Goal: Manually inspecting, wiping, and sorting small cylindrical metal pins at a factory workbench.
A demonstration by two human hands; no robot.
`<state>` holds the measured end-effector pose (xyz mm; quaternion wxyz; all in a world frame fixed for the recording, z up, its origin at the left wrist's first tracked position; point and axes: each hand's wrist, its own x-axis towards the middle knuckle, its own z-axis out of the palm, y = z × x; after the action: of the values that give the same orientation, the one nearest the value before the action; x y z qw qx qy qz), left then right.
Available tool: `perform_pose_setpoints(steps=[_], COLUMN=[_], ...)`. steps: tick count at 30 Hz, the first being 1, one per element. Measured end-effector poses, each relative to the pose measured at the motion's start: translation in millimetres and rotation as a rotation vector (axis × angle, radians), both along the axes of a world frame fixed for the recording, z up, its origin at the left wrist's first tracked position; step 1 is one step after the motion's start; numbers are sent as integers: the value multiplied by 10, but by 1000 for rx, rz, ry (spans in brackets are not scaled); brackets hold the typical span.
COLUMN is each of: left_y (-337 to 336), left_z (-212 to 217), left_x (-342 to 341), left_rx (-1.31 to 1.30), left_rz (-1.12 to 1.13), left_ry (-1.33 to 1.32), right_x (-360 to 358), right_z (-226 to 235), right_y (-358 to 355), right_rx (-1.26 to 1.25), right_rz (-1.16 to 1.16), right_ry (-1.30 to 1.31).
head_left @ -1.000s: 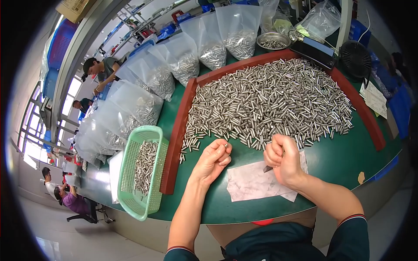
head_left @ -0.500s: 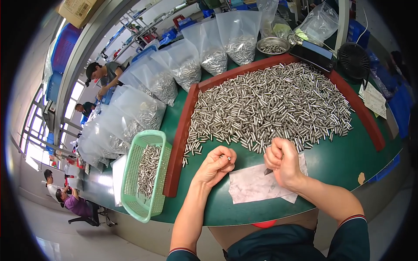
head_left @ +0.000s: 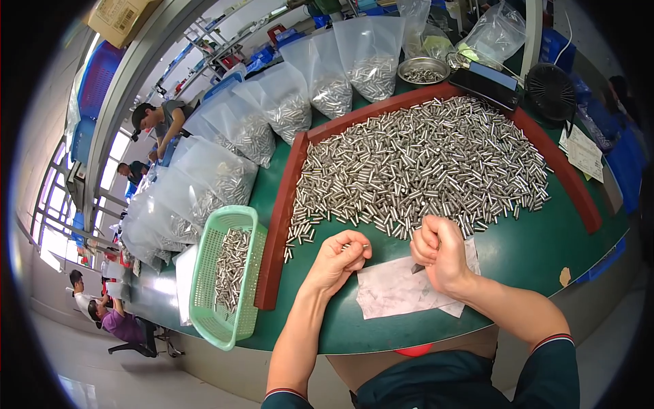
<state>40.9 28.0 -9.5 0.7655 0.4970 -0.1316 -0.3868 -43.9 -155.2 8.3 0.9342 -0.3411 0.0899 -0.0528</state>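
Pins [head_left: 422,163]: ahead, long axes every which way
Right hand [head_left: 441,255]: nearer them, clenched on a dark piece [head_left: 417,268]
Left hand [head_left: 337,261]: curled around a metal bit [head_left: 346,247]

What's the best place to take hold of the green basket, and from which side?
Probably the green basket's rim at its near and far ends, coming from above: the lip is exposed there, while the red bar crowds its right side and metal pins lie inside.
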Motion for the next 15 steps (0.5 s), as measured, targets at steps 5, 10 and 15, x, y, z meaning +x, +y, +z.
perform_pose_setpoints(steps=[5, 10, 15], left_y=[-232, -290, -282], left_z=[118, 225, 204], left_x=[-327, -419, -397], left_rx=[582, 861, 848], left_rz=[2, -115, -132], left_ry=[-688, -1041, -1009], right_x=[-22, -17, -4], right_z=[52, 31, -42], right_y=[24, 41, 97], right_rx=[-84, -86, -72], right_rz=[-8, -53, -54], right_ry=[-29, -109, -108])
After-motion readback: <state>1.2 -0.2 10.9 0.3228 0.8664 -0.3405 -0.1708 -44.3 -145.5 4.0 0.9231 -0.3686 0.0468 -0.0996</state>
